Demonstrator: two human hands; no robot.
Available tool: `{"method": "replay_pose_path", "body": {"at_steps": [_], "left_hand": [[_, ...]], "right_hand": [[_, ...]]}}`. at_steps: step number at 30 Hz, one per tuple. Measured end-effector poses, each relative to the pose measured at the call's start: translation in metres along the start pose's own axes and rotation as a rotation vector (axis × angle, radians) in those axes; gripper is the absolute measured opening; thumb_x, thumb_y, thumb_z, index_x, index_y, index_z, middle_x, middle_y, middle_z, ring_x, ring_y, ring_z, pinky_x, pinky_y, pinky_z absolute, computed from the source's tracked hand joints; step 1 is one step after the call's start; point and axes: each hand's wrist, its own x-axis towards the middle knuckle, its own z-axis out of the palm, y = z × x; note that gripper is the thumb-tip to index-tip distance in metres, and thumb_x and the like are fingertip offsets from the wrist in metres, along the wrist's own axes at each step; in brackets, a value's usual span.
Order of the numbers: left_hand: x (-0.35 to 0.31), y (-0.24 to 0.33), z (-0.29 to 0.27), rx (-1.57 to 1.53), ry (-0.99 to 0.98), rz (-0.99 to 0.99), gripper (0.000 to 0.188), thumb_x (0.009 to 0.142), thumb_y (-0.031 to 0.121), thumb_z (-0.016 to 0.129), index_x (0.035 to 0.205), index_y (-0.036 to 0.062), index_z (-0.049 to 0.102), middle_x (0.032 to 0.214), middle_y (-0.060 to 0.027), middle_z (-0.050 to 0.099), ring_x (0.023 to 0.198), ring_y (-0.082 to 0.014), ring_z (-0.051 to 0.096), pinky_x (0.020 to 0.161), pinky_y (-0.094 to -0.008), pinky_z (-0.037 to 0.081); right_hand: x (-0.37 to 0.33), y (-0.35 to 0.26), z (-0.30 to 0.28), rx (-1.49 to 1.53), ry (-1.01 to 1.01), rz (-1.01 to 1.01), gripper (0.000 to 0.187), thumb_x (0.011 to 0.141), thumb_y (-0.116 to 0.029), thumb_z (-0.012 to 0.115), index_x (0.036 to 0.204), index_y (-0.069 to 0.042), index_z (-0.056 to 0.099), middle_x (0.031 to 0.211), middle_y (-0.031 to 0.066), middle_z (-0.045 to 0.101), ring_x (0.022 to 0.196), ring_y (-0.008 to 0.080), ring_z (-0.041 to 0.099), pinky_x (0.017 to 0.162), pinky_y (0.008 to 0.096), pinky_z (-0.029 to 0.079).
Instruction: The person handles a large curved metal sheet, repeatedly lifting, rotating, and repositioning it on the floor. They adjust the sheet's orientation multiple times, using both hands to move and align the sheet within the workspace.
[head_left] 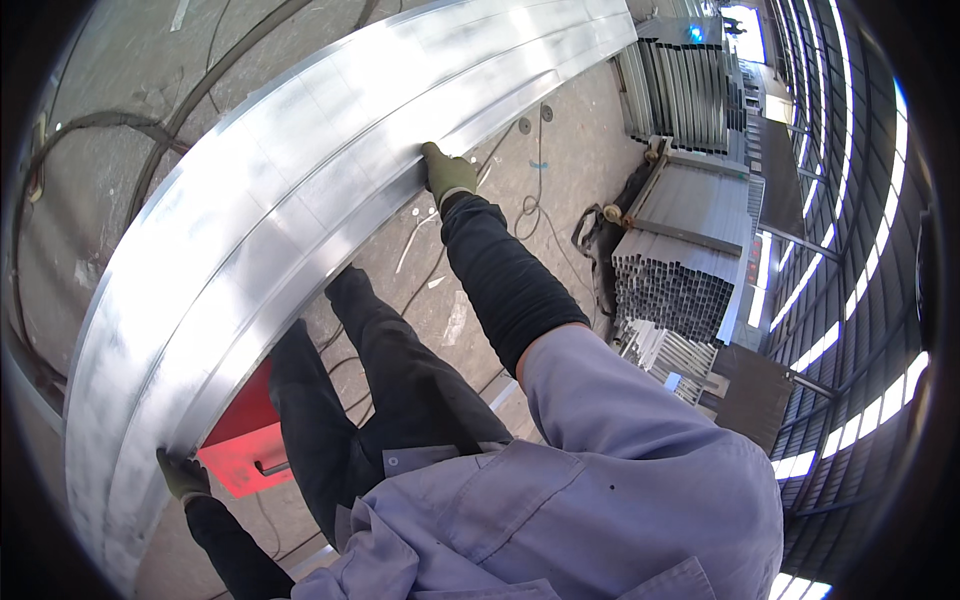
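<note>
A long, shiny sheet-metal panel (300, 190) with lengthwise ridges crosses in front of me, from lower left to upper right. On its near edge, well along to the right, my right hand (448, 172) is closed in an olive-green glove; the thumb shows on top and the other fingers are mostly hidden. Farther left, my left hand (183, 475), in a matching glove, grips the same edge, its fingertips partly out of sight. Dark sleeves cover both forearms. A red box-like object (245, 455) with a dark handle sits partly under the panel beside my left hand.
Thick dark cables (150, 125) lie on the concrete floor (500, 235) beyond the panel, and thinner cords run near my legs. Stacked square metal tubes (670, 295) stand to the right, with another bundle of metal profiles (685, 90) behind them. A dark corrugated wall rises at far right.
</note>
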Motion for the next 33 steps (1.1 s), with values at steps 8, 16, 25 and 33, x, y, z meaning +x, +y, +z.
{"method": "replay_pose_path", "body": {"at_steps": [8,16,25,33], "left_hand": [[-0.026,0.007,0.014,0.009,-0.01,-0.032,0.05,0.09,0.07,0.067,0.076,0.0221,0.062,0.05,0.0068,0.037,0.044,-0.0114,0.036,0.046,-0.0313,0.025],[-0.019,0.003,0.015,-0.015,0.033,-0.008,0.047,0.089,0.068,0.069,0.081,0.0227,0.064,0.055,0.0062,0.042,0.047,-0.0117,0.037,0.049,-0.0311,0.026],[-0.041,0.014,0.022,0.062,-0.143,-0.069,0.053,0.086,0.077,0.07,0.093,0.0253,0.067,0.059,0.006,0.042,0.053,-0.0135,0.034,0.055,-0.0338,0.022],[-0.038,0.01,0.014,-0.008,-0.141,-0.058,0.053,0.084,0.075,0.076,0.093,0.0242,0.067,0.056,0.0065,0.039,0.053,-0.0131,0.036,0.054,-0.0352,0.025]], "right_hand": [[0.009,0.008,0.006,-0.191,0.069,-0.122,0.069,0.096,-0.062,0.049,0.115,-0.001,0.075,0.11,0.0291,0.075,0.108,0.0413,0.072,0.1,0.0453,0.051],[0.022,0.015,0.007,-0.155,0.058,-0.109,0.075,0.088,-0.061,0.058,0.126,0.002,0.072,0.122,0.0305,0.072,0.119,0.0421,0.069,0.105,0.0443,0.05],[0.025,0.012,-0.012,-0.198,-0.02,-0.151,0.079,0.086,-0.068,0.06,0.107,0.006,0.077,0.107,0.0277,0.075,0.111,0.0392,0.071,0.1,0.0435,0.052],[0.013,-0.001,-0.005,0.027,-0.052,-0.028,0.072,0.087,-0.068,0.06,0.084,0.001,0.078,0.075,0.0152,0.076,0.078,0.0281,0.075,0.082,0.0387,0.055]]}}
